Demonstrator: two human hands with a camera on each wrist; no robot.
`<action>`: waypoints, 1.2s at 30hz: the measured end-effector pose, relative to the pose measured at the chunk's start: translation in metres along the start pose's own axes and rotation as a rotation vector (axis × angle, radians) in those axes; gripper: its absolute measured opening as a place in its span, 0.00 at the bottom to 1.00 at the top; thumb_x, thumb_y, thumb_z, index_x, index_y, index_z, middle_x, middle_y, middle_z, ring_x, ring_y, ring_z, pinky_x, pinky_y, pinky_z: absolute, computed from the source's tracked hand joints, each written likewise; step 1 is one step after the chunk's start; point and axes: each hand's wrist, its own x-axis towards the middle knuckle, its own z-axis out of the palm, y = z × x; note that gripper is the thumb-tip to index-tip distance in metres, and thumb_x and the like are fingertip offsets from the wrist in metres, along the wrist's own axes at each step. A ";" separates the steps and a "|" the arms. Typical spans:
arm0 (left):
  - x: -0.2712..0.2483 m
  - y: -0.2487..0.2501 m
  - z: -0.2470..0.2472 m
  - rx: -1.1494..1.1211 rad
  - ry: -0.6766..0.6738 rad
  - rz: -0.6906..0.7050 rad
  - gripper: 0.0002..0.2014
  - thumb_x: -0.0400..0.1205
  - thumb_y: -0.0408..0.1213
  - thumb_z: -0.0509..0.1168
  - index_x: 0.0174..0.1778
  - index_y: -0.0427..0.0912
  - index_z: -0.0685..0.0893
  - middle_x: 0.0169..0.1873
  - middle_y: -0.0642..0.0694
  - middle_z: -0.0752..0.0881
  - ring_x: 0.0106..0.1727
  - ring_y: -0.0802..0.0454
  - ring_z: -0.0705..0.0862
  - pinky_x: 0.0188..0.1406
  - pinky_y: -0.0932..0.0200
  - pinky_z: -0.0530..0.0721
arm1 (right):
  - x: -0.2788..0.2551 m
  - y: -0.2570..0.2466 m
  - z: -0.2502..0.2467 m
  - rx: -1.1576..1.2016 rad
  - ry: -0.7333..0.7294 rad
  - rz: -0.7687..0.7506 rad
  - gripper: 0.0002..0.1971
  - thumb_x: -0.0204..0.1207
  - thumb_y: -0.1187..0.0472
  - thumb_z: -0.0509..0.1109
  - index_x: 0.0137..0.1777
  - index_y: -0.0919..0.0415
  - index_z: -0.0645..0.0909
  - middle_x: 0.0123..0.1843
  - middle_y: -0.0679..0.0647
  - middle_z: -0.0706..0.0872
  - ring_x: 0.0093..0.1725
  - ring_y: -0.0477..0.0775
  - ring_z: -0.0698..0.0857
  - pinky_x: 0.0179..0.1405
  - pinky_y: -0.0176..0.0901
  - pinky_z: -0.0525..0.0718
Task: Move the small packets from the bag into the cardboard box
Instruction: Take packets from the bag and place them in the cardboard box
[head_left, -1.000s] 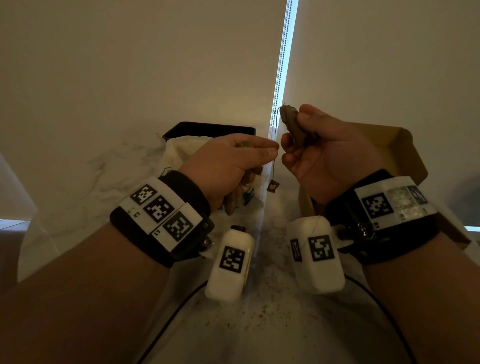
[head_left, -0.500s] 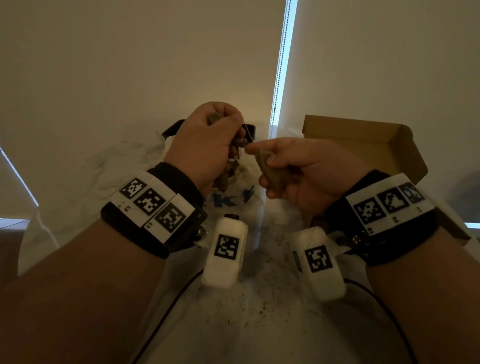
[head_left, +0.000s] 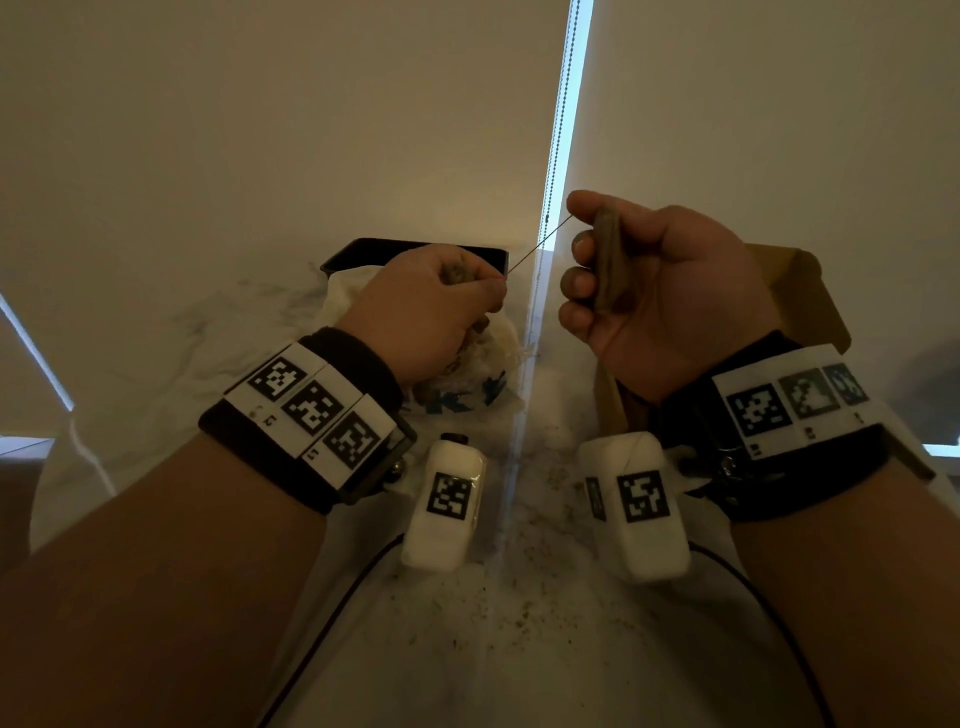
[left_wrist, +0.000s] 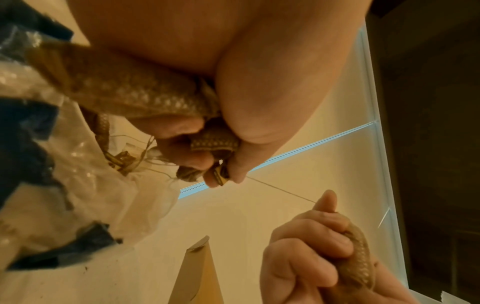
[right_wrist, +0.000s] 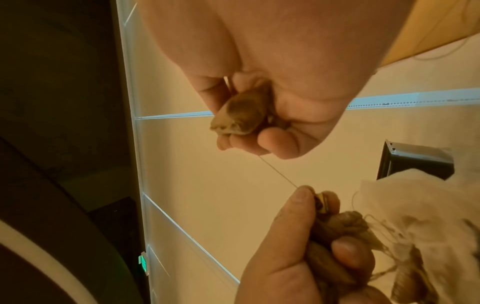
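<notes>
My right hand (head_left: 613, 260) is raised at centre right and grips one brown mesh packet (head_left: 605, 265), also seen in the right wrist view as the packet (right_wrist: 241, 117). A thin string (head_left: 537, 243) runs taut from it to my left hand (head_left: 447, 301). That hand holds a bunch of packets (left_wrist: 135, 96) over the clear plastic bag (head_left: 467, 374) and pinches a small tag (left_wrist: 221, 174) on the string. The cardboard box (head_left: 810, 291) stands open behind my right hand, mostly hidden by it.
A black tray (head_left: 358, 254) sits at the back of the white marble table (head_left: 171, 338), behind the bag. Brown crumbs (head_left: 524, 613) are scattered on the table between my wrists. Window blinds rise just behind, with a bead chain (head_left: 556, 130) hanging between them.
My right hand has lifted up and to the right with its packet, drawing the string tight. My left hand has dropped lower over the bag, still holding its bunch.
</notes>
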 end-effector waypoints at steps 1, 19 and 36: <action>0.000 0.000 0.000 0.001 0.005 -0.002 0.06 0.85 0.39 0.68 0.51 0.43 0.89 0.35 0.50 0.88 0.19 0.66 0.78 0.13 0.73 0.71 | 0.000 0.001 0.001 -0.006 0.013 -0.009 0.17 0.82 0.60 0.53 0.54 0.62 0.84 0.34 0.52 0.81 0.30 0.50 0.77 0.30 0.42 0.73; 0.003 -0.003 -0.004 0.092 0.032 0.034 0.03 0.83 0.40 0.71 0.47 0.47 0.89 0.36 0.50 0.90 0.29 0.61 0.84 0.25 0.73 0.82 | 0.003 0.006 0.001 -0.076 0.073 -0.074 0.10 0.83 0.61 0.59 0.54 0.59 0.83 0.42 0.55 0.85 0.33 0.50 0.81 0.29 0.39 0.78; -0.014 0.017 -0.002 -0.166 -0.279 0.071 0.03 0.82 0.36 0.72 0.46 0.49 0.90 0.29 0.51 0.88 0.28 0.57 0.81 0.19 0.66 0.76 | 0.012 0.021 -0.015 -0.595 0.136 -0.029 0.09 0.78 0.67 0.68 0.53 0.58 0.88 0.46 0.60 0.91 0.37 0.53 0.87 0.36 0.47 0.84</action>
